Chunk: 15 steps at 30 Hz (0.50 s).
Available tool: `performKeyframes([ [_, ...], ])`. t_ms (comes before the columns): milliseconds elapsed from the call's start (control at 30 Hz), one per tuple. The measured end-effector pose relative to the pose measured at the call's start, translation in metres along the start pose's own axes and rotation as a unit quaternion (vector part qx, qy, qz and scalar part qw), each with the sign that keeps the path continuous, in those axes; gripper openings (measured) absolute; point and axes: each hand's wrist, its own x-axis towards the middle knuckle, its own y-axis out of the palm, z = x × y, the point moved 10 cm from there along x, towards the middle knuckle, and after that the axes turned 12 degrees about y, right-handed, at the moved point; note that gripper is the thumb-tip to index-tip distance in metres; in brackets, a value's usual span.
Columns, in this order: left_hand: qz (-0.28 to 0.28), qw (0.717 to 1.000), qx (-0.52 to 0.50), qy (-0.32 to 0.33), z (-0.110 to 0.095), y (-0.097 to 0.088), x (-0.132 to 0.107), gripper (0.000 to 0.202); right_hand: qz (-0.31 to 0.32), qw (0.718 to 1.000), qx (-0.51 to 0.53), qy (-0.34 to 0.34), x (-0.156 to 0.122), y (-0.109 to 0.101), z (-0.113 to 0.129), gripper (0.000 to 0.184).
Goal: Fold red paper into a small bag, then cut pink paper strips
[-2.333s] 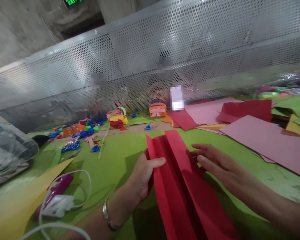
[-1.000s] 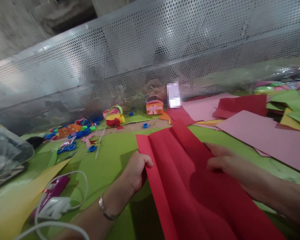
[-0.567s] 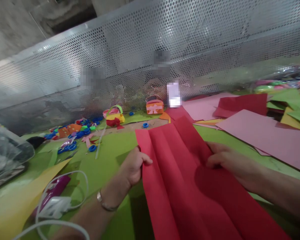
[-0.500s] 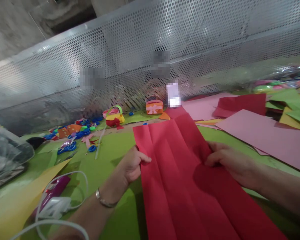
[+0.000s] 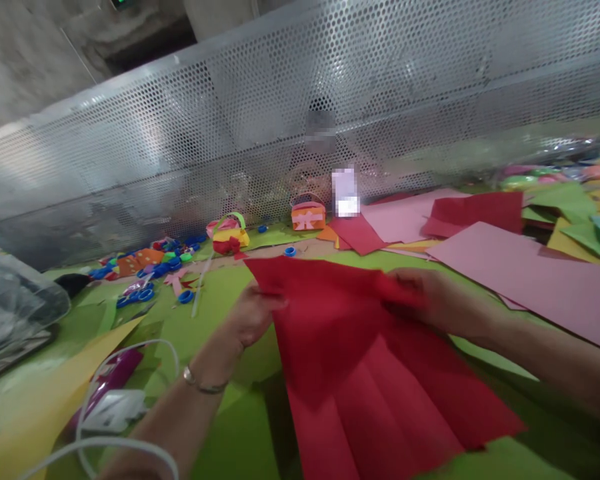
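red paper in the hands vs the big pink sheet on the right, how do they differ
The red paper is held at its far edge by the left hand and right hand and lifted there; the pink sheet lies flat, touched by neither hand. The red paper shows lengthwise creases; the pink sheet looks smooth. Both are coloured paper sheets on the green table.

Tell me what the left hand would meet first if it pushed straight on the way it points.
The left hand grips the red paper sheet, so that comes first. Past the sheet's far edge, probably the small blue ring; depth is unclear.
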Motion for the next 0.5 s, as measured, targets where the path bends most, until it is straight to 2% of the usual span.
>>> performKeyframes([
  [133, 0.008, 1.0, 0.01, -0.014, 0.006, 0.007, -0.003, 0.024, 0.025, 0.999, -0.047, -0.001, -0.003, 0.009, 0.0, 0.01],
  [300, 0.041, 0.996, 0.021, -0.07, 0.021, 0.018, -0.014, 0.044, 0.052, 0.998, 0.004, 0.02, -0.003, 0.013, -0.007, 0.011],
  [367, 0.043, 0.995, 0.017, -0.092, 0.027, 0.018, -0.017, 0.045, 0.046, 0.999, 0.016, 0.019, -0.002, 0.01, -0.005, 0.01],
  [433, 0.036, 0.993, 0.009, -0.113, 0.032, 0.015, -0.018, 0.04, 0.029, 0.999, 0.021, 0.003, -0.001, 0.003, 0.001, 0.017],
  [500, 0.03, 0.99, 0.002, -0.135, 0.037, 0.012, -0.018, 0.032, 0.011, 0.999, 0.027, -0.029, 0.001, -0.006, 0.01, 0.04],
])
